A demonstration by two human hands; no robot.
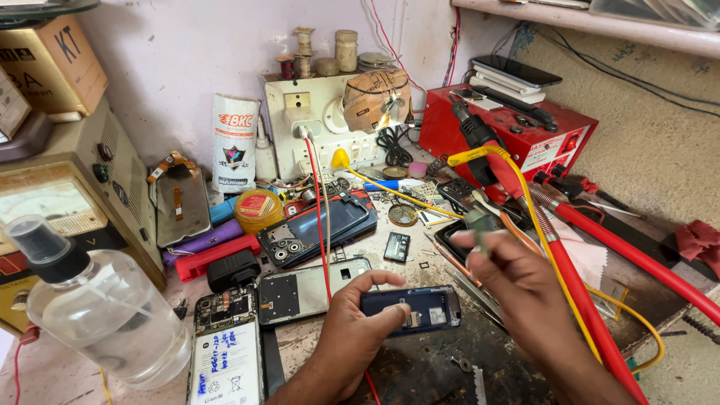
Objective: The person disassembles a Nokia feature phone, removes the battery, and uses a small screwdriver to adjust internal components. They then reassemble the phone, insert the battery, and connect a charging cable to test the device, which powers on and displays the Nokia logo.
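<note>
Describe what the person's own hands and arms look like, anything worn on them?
Both are bare: no gloves, rings, watch or sleeves show on the left hand or the right hand. The forearms are uncovered to the frame edge. The right hand is slightly motion-blurred.

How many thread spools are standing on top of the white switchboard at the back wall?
4. A small red-brown spool at the left, a tall bare spool beside it, a low round one, and a thick pale one at the right. Others may be hidden behind.
</note>
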